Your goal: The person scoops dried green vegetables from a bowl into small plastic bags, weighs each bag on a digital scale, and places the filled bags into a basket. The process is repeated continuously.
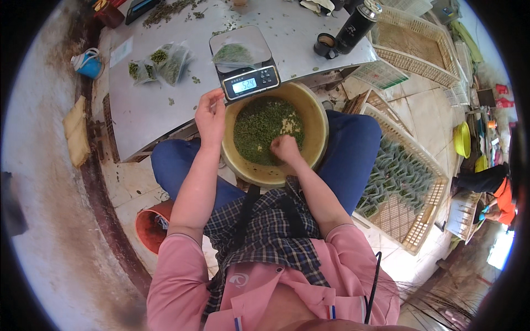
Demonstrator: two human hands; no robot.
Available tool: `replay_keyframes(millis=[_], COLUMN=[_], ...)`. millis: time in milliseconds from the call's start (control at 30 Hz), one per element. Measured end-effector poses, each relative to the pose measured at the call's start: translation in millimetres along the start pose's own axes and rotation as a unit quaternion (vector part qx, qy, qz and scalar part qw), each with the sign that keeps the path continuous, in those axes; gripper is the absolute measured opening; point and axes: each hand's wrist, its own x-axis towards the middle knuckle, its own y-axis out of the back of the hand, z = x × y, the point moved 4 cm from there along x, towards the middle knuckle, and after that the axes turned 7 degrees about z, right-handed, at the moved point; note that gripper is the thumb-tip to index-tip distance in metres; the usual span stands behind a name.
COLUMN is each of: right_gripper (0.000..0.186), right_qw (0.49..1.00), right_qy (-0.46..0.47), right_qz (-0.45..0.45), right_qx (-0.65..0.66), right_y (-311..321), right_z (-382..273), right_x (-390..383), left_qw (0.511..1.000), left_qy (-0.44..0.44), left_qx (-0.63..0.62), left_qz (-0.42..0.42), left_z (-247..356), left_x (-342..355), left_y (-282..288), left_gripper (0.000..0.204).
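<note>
My left hand [210,113] is at the left corner of a digital kitchen scale [251,84], fingers curled together; anything between them is hidden. On the scale's tray lies a clear plastic bag [233,54] of green bits, and the display is lit. Below the scale, between my knees, stands a round yellowish basin [318,127]. A layer of small green pieces [259,129] covers most of its bottom, with bare patches showing. My right hand [285,148] is inside the basin, closed over the pieces at the right side. Its fingertips are turned down, so what they grip cannot be seen.
Filled clear bags [172,63] lie on the metal table [132,121], left of the scale. A black thermos [358,27] and its cup [324,45] stand at the far right. Many filled bags sit in a plastic crate [425,226] at my right. A red bucket [149,229] is at my left.
</note>
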Motion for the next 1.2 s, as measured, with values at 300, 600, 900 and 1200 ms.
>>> replay_keyframes(millis=[300, 600, 900, 1200], right_gripper=[0.011, 0.010, 0.018, 0.030], right_qw=[0.941, 0.919, 0.928, 0.953], right_qy=[-0.081, 0.000, 0.086, -0.096], right_qz=[0.027, 0.092, 0.206, -0.165], right_qx=[0.326, 0.384, 0.299, -0.234], right_y=[96.0, 155.2, 185.9, -11.9], right_z=[-67.9, -117.1, -182.0, 49.3], right_x=[-1.8, 29.0, 81.1, 0.3], left_qw=[0.913, 0.939, 0.977, 0.991], left_qy=[-0.358, -0.275, -0.149, -0.108], left_qx=[0.195, 0.192, 0.139, 0.057], left_qz=[0.037, 0.072, 0.066, 0.046], left_z=[56.3, 37.6, 29.4, 33.6], left_x=[39.6, 49.1, 49.7, 52.1], left_y=[-40.4, -20.7, 2.3, 12.7], left_gripper=[0.036, 0.019, 0.018, 0.015])
